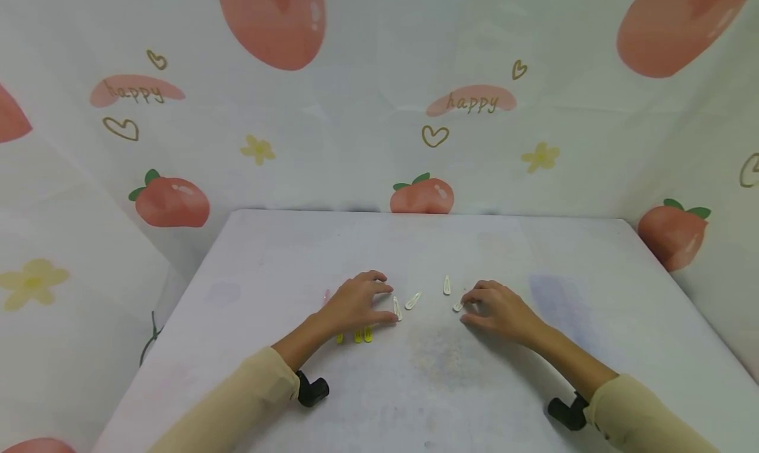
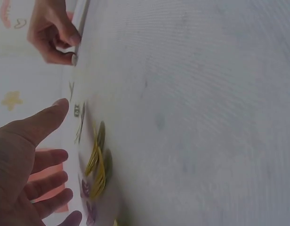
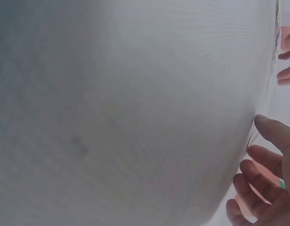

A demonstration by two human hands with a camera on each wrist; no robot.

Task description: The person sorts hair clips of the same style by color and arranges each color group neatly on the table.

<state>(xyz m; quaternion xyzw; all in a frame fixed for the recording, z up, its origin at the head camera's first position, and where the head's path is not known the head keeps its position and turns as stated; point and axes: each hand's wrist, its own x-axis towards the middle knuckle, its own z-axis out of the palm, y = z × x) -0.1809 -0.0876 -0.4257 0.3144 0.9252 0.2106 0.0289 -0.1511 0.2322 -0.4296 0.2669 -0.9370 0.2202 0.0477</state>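
Observation:
Several white snap hair clips lie on the table. One white clip (image 1: 397,309) lies by the thumb and fingertips of my left hand (image 1: 354,303), whose fingers are spread apart and hold nothing. Partly under that hand are yellow hair clips (image 1: 368,334), and a pink clip (image 1: 326,296) shows behind it. My right hand (image 1: 501,313) reaches down to another white clip (image 1: 458,305); its index fingertip is at the clip, with a gap to the thumb. Whether it touches the clip I cannot tell. In the left wrist view, the yellow clips (image 2: 100,162) stand out near my open left hand (image 2: 36,155).
A further white clip (image 1: 413,301) lies between the hands, and one more white clip (image 1: 447,285) lies farther back. The white table (image 1: 284,242) ends at a printed cloth backdrop (image 1: 356,130). A black wrist camera (image 1: 313,390) sits under the left sleeve.

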